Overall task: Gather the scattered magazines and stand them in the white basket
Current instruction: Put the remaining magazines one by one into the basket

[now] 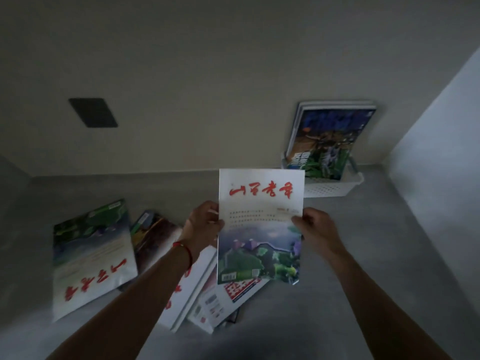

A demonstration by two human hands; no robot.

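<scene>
1. Head view, the only one we get: the thin glossy magazine with a white top half, red brush-style title and a green landscape photo point(260, 227) is held upright in the air, over the pile and in front of the basket. The left hand point(202, 224) pinches its left edge, thumb on the cover and fingers behind. The right hand point(311, 228) pinches the right edge at about the same height.

2. Where it's headed: the white perforated plastic basket point(335, 187) sits at the back right against the beige wall point(207, 74), and a few magazines already stand in it, a dark blue-and-green cover point(326, 141) at the front, leaning back on the wall.

3. Still scattered on the grey matte floor point(363, 255): a matching white-and-green magazine lying upside down point(91, 258) on the left, a darker brownish cover point(153, 235) beside it, and a loose overlapping heap of white magazines point(207, 302) under the arms.

4. Handling guess: it looks light and floppy, with a slick cover, so a one-corner grip would probably let it sag or slide. Holding both side edges near the middle (like now) keeps it flat.

5. For the drop-in I'd lead with the bottom edge and slip it in front of the standing ones. The soft cover could buckle or catch on the basket rim.

6. Also there: a dark square wall plate point(93, 113), and a red string bracelet point(185, 252) on the left wrist.
</scene>
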